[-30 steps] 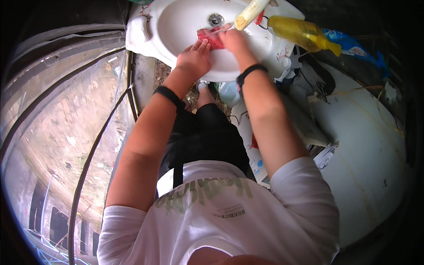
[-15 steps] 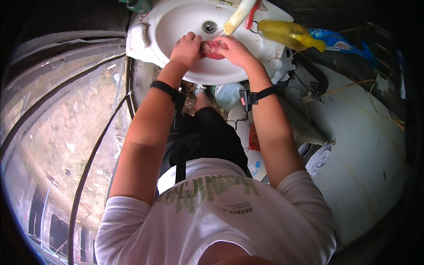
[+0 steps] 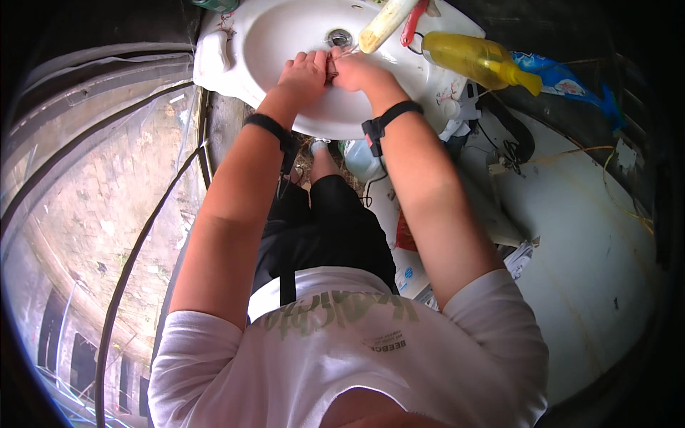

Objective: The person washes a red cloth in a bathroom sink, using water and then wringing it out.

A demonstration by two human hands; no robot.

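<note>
Both hands meet over the basin of a white washbasin (image 3: 275,103), just on the near side of its metal drain (image 3: 339,38). My left hand (image 3: 305,73) has its fingers bent and pressed against the right one. My right hand (image 3: 354,70) is closed, its fingers curled inward. A small dark reddish bit shows in the gap between them, but what they hold is mostly hidden. Past the right hand, a thick pale cylinder (image 3: 385,27) juts over the basin, and a red handle (image 3: 413,25) lies beside it.
A yellow bottle (image 3: 471,59) lies on the basin's right rim, with a blue packet (image 3: 564,82) beyond. A white soap-like piece (image 3: 211,51) sits on the left rim. Below stands a pale blue jug (image 3: 362,160). A greenish container (image 3: 216,4) is at the far left.
My right hand has moved left and closed in against the left hand. The clear and red thing seen between the hands before is now almost wholly covered.
</note>
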